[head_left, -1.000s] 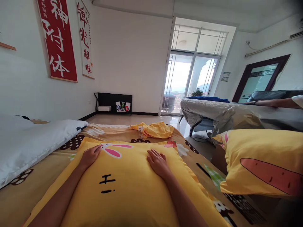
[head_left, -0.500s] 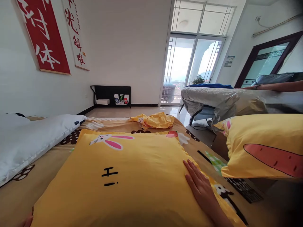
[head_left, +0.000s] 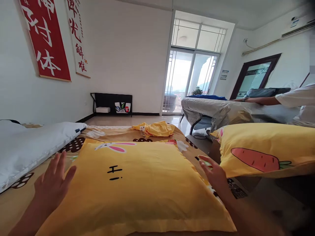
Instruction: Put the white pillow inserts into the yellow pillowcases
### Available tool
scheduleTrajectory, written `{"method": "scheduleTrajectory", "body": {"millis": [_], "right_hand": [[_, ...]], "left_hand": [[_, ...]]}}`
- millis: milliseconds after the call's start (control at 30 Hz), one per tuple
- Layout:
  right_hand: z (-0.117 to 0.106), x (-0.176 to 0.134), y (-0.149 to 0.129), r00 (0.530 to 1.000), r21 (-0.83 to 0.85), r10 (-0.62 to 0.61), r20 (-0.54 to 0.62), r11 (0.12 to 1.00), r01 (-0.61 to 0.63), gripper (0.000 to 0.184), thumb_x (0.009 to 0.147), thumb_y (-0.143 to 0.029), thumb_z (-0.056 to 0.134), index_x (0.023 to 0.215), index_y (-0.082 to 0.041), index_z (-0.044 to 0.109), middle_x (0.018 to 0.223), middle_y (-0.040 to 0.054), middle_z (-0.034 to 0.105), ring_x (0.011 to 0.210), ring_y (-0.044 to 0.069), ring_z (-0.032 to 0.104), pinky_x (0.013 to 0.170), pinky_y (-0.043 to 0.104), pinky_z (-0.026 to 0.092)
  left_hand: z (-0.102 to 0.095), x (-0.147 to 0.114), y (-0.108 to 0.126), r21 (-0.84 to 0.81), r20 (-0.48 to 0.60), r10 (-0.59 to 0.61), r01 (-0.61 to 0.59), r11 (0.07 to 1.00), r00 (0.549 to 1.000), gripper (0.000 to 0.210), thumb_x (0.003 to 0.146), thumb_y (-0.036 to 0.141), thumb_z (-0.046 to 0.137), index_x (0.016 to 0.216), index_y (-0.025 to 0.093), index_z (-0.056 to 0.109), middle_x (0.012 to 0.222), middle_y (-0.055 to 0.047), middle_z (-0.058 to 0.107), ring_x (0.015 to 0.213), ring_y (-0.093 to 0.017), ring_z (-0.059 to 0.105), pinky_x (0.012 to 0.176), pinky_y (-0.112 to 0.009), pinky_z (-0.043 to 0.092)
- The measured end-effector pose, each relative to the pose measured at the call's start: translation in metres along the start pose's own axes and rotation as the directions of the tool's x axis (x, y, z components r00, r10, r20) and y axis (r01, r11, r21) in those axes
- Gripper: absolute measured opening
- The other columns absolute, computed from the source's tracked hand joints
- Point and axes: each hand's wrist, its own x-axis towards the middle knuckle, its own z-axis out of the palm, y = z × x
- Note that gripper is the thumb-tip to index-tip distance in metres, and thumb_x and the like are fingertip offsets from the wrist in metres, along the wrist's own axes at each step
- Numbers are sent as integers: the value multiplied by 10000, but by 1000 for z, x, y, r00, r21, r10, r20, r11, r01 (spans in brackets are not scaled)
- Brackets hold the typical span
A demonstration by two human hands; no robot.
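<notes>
A yellow pillow (head_left: 147, 183) with a printed rabbit and the letters "Hi" lies flat on the patterned bedsheet in front of me. My left hand (head_left: 52, 180) is over the pillow's left edge, fingers spread and nothing in them. At the right edge, my right hand (head_left: 214, 172) is raised with its fingers stretched out and holds nothing. Whether either hand touches the pillow, I cannot tell. Beyond the pillow, a crumpled yellow pillowcase (head_left: 158, 128) rests near the far end of the bed.
A white pillow (head_left: 36, 137) lies to the left on the patterned bedsheet (head_left: 98, 131). Another yellow pillow (head_left: 265, 150) with a carrot print is on the right. Behind it stands a plastic-covered table (head_left: 209, 106), where another person's arm (head_left: 263, 100) reaches across.
My left hand has come up into view at the pillow's left side. My right hand has lifted from the pillow's surface to its right edge. The view has tilted up and turned right.
</notes>
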Motion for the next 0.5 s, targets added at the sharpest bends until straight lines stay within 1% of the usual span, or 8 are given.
{"method": "scheduleTrajectory", "body": {"millis": [67, 167, 267, 333, 400, 433, 467, 500], "right_hand": [[4, 17, -48, 973, 8, -227, -53, 974, 227, 500, 805, -517, 404, 1124, -220, 648, 1135, 95, 685, 1022, 277, 629, 889, 417, 469], [11, 35, -110, 851, -40, -506, -144, 862, 506, 452, 885, -447, 385, 1208, -206, 590, 1290, 101, 603, 1246, 256, 501, 1042, 433, 349], [16, 55, -152, 772, -159, -615, -160, 788, 594, 443, 918, -396, 377, 1276, -185, 532, 1359, 113, 548, 1326, 252, 418, 1065, 454, 305], [19, 71, -168, 747, -243, -660, -78, 739, 628, 449, 924, -381, 379, 1301, -176, 513, 1387, 118, 521, 1344, 258, 393, 1068, 467, 292], [31, 85, -174, 732, -295, -681, 19, 696, 655, 455, 933, -378, 374, 1321, -174, 499, 1412, 117, 494, 1360, 259, 369, 1077, 471, 276], [43, 89, -173, 740, -304, -671, 48, 696, 651, 461, 942, -380, 360, 1335, -175, 486, 1424, 116, 482, 1370, 258, 353, 1084, 471, 266], [58, 91, -168, 766, -307, -638, 78, 716, 627, 469, 952, -383, 341, 1352, -176, 472, 1432, 115, 473, 1377, 255, 341, 1088, 469, 261], [77, 90, -159, 807, -306, -575, 133, 751, 585, 483, 961, -390, 321, 1372, -174, 451, 1442, 118, 459, 1382, 253, 333, 1091, 464, 260]], "left_hand": [[-15, 31, 47, -52, -70, 67, -70, 996, 995, 683, 906, 592, 126, 1519, 338, -36, 1604, 21, 67, 1462, -272, 140, 1144, -572, 199], [-35, 65, 110, -56, -82, 186, -191, 980, 979, 654, 939, 565, 145, 1526, 300, 36, 1605, -20, 90, 1465, -289, 108, 1141, -585, 129], [-50, 93, 148, -38, -160, 278, -288, 957, 947, 642, 961, 544, 178, 1529, 269, 61, 1607, -50, 61, 1467, -289, 88, 1137, -579, 94], [-54, 112, 160, -8, -221, 338, -348, 937, 915, 629, 968, 543, 173, 1528, 272, 75, 1608, -49, 56, 1470, -268, 78, 1136, -574, 82], [-45, 128, 164, 13, -241, 365, -373, 928, 899, 615, 972, 537, 163, 1526, 285, 76, 1607, -32, 66, 1472, -250, 70, 1138, -573, 70], [-34, 133, 163, 12, -221, 351, -358, 934, 910, 609, 973, 527, 164, 1526, 285, 81, 1606, -29, 75, 1473, -250, 63, 1138, -578, 60], [-17, 135, 162, 7, -154, 320, -323, 946, 935, 606, 974, 514, 171, 1527, 280, 91, 1606, -31, 80, 1474, -254, 47, 1138, -587, 43], [3, 135, 159, 1, -37, 283, -283, 959, 958, 598, 973, 494, 188, 1525, 271, 127, 1603, -40, 102, 1474, -261, 41, 1139, -594, 33]]}}
